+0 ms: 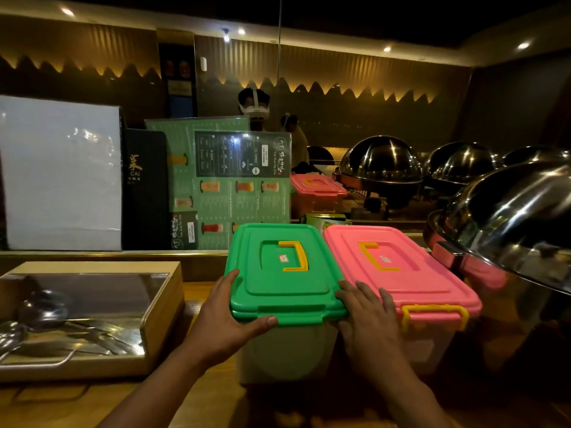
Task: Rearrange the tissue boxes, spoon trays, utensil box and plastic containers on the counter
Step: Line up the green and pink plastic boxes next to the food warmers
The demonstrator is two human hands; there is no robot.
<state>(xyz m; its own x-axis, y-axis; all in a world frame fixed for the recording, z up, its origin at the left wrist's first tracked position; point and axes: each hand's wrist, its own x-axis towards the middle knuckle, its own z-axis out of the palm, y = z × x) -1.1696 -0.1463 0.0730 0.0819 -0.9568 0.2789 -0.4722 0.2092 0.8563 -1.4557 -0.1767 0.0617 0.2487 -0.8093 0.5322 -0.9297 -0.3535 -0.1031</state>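
A plastic container with a green lid (284,273) and yellow handle stands on the wooden counter (204,393), touching a container with a pink lid (398,267) on its right. My left hand (228,319) grips the green lid's front left corner, thumb along the front rim. My right hand (370,322) presses against the green lid's right front corner, fingers resting in the gap between the two containers. A wooden utensil box (160,307) holding metal spoons and ladles sits at the left. A second pink container (318,193) stands farther back.
Laminated green menus (244,180), a black menu folder (145,186) and a white board (61,171) lean upright behind the counter ledge. Shiny chafing dish domes (513,217) crowd the right side, one touching the pink container. A person stands behind the menus.
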